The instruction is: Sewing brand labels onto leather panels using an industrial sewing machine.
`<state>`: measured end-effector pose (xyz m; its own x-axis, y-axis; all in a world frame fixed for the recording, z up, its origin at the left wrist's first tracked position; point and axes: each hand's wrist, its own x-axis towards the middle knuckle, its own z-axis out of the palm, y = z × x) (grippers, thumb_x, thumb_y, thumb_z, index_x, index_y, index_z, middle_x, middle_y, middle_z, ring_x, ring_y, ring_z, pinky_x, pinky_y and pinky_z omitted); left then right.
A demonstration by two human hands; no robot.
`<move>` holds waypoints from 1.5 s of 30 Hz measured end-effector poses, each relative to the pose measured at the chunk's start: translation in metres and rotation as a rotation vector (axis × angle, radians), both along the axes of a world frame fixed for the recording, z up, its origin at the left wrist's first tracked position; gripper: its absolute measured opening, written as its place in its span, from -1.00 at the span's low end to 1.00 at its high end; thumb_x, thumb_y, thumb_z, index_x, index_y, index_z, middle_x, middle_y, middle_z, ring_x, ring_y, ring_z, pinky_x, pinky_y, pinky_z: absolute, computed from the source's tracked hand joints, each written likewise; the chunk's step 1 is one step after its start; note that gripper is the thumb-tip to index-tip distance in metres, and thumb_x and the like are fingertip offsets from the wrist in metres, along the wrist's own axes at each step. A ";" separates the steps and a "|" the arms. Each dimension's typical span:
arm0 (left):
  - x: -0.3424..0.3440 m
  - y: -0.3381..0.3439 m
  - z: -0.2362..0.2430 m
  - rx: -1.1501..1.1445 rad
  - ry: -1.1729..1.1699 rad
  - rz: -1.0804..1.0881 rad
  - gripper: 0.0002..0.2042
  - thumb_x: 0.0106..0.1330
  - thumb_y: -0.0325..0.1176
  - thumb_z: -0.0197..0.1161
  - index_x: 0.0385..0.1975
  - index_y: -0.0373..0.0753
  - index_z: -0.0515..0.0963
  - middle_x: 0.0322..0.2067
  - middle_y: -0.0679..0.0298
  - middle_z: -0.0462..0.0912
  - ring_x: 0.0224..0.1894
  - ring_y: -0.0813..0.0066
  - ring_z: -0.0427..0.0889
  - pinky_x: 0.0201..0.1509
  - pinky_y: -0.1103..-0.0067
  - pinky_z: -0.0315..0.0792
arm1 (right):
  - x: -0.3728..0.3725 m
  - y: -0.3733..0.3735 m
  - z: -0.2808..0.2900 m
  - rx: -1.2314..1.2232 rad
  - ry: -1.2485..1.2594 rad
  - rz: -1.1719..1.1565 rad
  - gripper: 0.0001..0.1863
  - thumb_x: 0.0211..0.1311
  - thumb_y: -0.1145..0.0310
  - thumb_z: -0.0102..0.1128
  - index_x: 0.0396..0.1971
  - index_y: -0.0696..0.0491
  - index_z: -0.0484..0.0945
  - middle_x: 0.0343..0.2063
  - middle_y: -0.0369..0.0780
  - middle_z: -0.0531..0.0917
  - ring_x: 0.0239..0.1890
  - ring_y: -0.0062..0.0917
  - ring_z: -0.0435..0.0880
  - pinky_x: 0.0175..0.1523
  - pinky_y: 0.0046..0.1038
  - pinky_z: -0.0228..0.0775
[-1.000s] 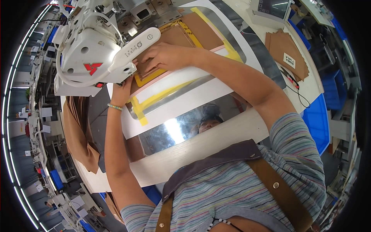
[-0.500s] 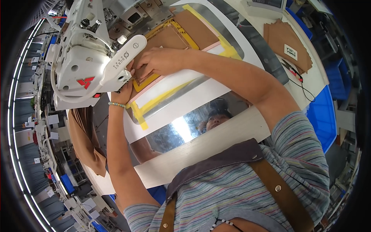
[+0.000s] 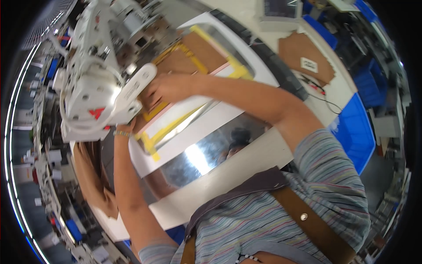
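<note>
Tipping the view since half a second ago, blurring everything. Just beside the white machine head (image 3: 83, 105), keeping the left hand (image 3: 131, 125) mostly hidden, its grip impossible to tell. Farther right, holding the right hand (image 3: 172, 88) over the near part of the yellow frame (image 3: 197, 60), grip likewise unclear; leaving the brown sheet (image 3: 178, 60) inside, seemingly steadying, not shifting.

A workshop; a white industrial machine (image 3: 85, 90), blue bins (image 3: 355, 136) and rows of workstations (image 3: 50, 176) show it
</note>
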<state>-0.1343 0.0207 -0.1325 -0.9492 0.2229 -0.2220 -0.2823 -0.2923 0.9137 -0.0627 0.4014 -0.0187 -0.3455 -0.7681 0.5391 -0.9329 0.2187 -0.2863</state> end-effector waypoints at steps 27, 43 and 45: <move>0.099 0.035 0.102 -0.927 0.859 -0.147 -0.62 0.52 -0.57 0.09 0.27 -0.28 0.61 0.31 0.16 0.65 0.38 0.27 0.54 0.56 0.40 0.25 | 0.012 -0.040 0.026 0.157 0.017 -0.227 -0.63 0.26 0.38 0.16 0.00 -0.13 0.82 0.13 -0.32 0.75 0.28 -0.27 0.60 0.38 -0.17 0.42; 0.213 0.051 0.171 -1.069 0.836 -0.095 -0.74 0.60 -0.44 0.13 0.11 -0.33 0.70 0.15 0.07 0.75 0.22 0.13 0.69 0.34 0.40 0.49 | 0.039 -0.023 0.034 0.145 -0.189 -0.017 -0.58 0.27 0.61 0.14 0.05 0.03 0.80 0.28 -0.13 0.67 0.33 -0.16 0.53 0.46 -0.21 0.39; 0.222 0.052 0.172 -1.077 0.791 -0.086 -0.75 0.59 -0.44 0.17 0.11 -0.31 0.71 0.16 0.09 0.75 0.25 0.15 0.68 0.38 0.38 0.48 | 0.046 -0.021 0.035 0.146 -0.185 -0.018 -0.59 0.28 0.60 0.14 0.05 0.03 0.80 0.28 -0.13 0.66 0.33 -0.16 0.53 0.46 -0.21 0.40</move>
